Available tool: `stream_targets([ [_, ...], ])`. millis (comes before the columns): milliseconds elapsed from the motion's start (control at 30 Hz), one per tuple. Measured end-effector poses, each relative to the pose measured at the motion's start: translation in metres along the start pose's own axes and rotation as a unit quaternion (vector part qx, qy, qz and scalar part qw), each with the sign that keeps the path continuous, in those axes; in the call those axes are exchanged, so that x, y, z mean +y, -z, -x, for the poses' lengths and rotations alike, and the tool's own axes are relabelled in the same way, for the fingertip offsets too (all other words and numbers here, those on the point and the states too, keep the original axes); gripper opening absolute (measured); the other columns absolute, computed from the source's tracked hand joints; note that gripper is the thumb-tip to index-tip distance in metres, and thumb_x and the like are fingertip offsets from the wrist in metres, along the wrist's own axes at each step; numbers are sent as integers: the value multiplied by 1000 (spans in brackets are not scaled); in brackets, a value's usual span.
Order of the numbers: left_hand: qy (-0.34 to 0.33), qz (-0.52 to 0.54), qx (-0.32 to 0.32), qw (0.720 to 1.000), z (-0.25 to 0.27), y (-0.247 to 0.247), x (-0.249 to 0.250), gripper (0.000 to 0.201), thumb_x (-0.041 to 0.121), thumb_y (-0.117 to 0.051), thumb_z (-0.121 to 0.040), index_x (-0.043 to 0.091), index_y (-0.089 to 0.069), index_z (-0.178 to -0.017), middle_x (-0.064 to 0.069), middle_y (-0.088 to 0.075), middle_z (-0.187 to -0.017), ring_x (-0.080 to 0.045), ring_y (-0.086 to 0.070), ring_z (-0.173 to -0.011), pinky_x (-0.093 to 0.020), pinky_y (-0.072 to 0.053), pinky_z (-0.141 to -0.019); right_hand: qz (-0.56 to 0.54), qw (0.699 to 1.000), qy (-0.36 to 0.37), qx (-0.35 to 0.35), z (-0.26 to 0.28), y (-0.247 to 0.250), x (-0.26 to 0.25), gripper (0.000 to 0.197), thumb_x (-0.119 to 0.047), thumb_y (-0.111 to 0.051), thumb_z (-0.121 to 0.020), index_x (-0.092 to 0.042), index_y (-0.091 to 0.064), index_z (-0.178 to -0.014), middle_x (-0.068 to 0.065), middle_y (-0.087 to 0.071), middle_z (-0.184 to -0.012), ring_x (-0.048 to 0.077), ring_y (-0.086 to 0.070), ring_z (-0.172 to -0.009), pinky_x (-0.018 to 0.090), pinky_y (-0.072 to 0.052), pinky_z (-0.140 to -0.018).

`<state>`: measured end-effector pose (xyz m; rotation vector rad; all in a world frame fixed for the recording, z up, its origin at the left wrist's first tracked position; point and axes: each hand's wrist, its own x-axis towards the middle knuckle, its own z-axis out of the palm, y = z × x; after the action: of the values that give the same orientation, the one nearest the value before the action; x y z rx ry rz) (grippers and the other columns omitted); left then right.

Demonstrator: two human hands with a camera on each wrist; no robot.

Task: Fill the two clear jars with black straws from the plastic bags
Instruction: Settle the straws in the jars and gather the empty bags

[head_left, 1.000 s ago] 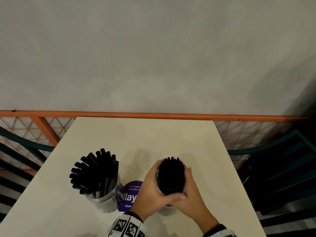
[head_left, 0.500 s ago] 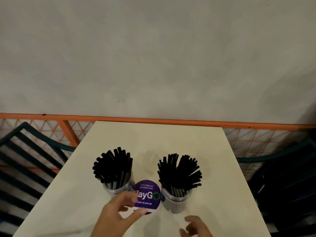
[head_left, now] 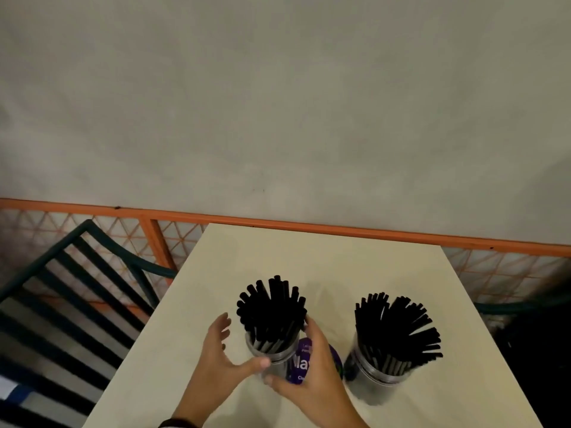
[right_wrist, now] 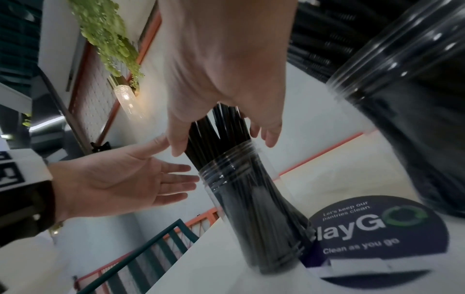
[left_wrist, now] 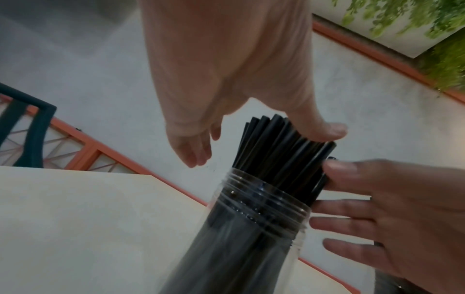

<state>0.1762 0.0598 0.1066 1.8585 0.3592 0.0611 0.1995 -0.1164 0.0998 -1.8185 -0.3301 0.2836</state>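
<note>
Both hands are cupped around the left jar (head_left: 272, 359), one on each side, fingers straight and loosely spread rather than wrapped. The left hand (head_left: 219, 356) stands just off the glass, its thumb tip touching the jar's threaded neck; the right hand (head_left: 312, 366) comes in from the other side, and in the left wrist view its fingertips (left_wrist: 337, 169) press against the fanned black straws (head_left: 272, 307) above the rim. The right jar (head_left: 380, 369), equally packed with its own straws (head_left: 398, 325), stands well beyond the back of the right hand, untouched. A purple round sticker (right_wrist: 377, 228) lies under the right palm, between the two jars.

Both jars look full, so this seems a final tidying. The risk I see is the tall, narrow jar tipping if one palm pushes harder than the other, or splayed straws springing out over the fingers onto the cream table (head_left: 309, 261).
</note>
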Motion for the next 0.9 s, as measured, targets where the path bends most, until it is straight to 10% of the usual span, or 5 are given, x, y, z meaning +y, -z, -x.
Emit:
stream_targets([
  [100,-33,23,-69,997,-18,-1,4,130,68,-80,-26,32,-19,-134,14,-35,-134,-1,-35,-125,-13,-29,-99,-46,998,36,-28,-26,0,-7,89,-20,-87,-60,-48,-25,-116,-48,-43,-112,-25,-44,-107,-4,-37,-83],
  [267,-82,62,-151,983,-37,-8,12,126,52,-88,-33,34,-16,-136,21,-38,-131,24,-37,-114,3,-36,-86,28,997,42,-58,-56,-7,1,119,-64,-78,-48,-47,3,-134,-21,-28,-141,-2,-33,-132,24,-34,-110],
  [500,-115,89,-73,987,-42,-26,16,89,28,-89,-49,43,-37,-120,19,-51,-124,13,-48,-113,-2,-40,-88,8,999,37,3,-66,-11,-4,84,-41,-79,-47,-55,-27,-112,-22,-51,-115,-13,-52,-105,4,-46,-80],
  [700,-122,95,-116,981,-39,-12,12,111,20,-92,-44,41,-24,-129,23,-37,-130,25,-39,-111,5,-36,-82,-10,999,39,-15,-59,-3,7,106,-32,-88,-52,-43,-19,-132,-10,-48,-131,2,-53,-118,27,-46,-101],
  [900,-120,84,-113,983,-41,-18,8,101,32,-89,-41,44,-31,-123,19,-46,-127,17,-44,-113,1,-38,-85,-12,999,35,-25,-64,-10,9,96,-30,-85,-56,-35,-27,-133,-8,-49,-132,4,-51,-121,26,-45,-102],
])
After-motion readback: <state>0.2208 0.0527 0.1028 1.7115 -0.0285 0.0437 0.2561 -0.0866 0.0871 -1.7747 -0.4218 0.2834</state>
